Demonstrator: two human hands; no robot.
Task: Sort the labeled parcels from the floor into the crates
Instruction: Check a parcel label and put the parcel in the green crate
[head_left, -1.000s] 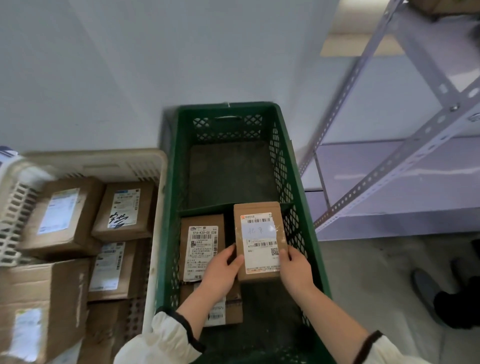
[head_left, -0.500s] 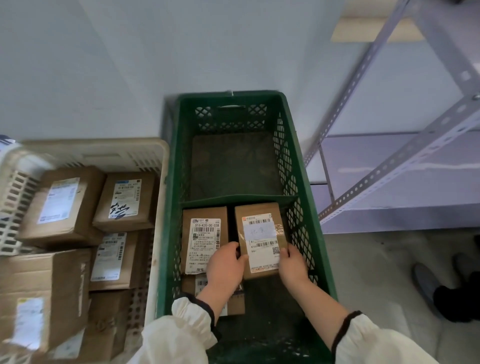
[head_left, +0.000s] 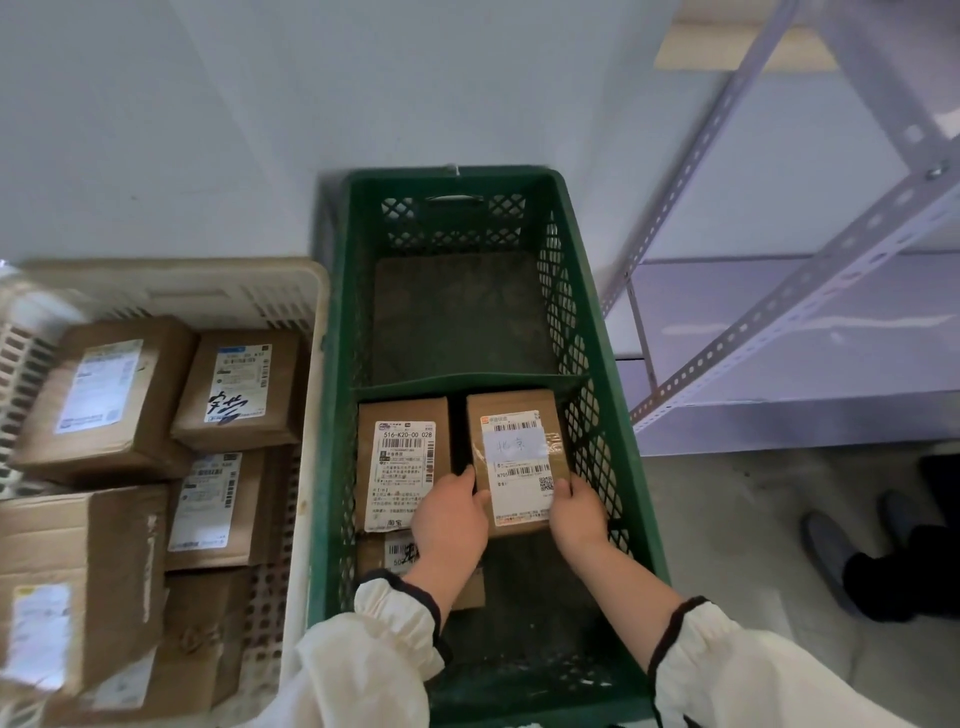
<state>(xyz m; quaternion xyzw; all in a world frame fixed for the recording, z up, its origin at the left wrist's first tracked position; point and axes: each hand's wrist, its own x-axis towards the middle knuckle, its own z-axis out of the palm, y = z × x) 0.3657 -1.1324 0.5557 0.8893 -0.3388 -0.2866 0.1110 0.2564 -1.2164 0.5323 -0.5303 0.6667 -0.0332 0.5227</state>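
- Left of the green crate (head_left: 332, 467): beige crate (head_left: 171, 291), loaded with labelled boxes (head_left: 104, 400).
- Inside the green crate, near compartment, left side: neighbour (head_left: 402, 467) lying label up, far end at the divider (head_left: 467, 382); third box (head_left: 395, 553) below it, partly hidden by the wrist.
- Left hand (head_left: 452, 519): curled round the left edge of the parcel (head_left: 514, 457), fingers down in the narrow gap beside the neighbour.
- Parcel: in the green crate's near compartment, right side, label up, far end close to the divider; whether flat on the crate bottom, cannot tell.
- Right hand (head_left: 576, 514): gripping the parcel's right edge, between it and the green crate's mesh wall; hands apart, one on each side.
- Step in hand, judged: setting the parcel down. Best kept level, lowered straight, nudged against the divider, label left facing up.
- Worth minding: tight gap on the left, so slip those fingers out upward before letting the parcel settle against the neighbour.
- Right of the green crate: metal rack (head_left: 779, 322); dark shoes (head_left: 831, 551) on the floor.
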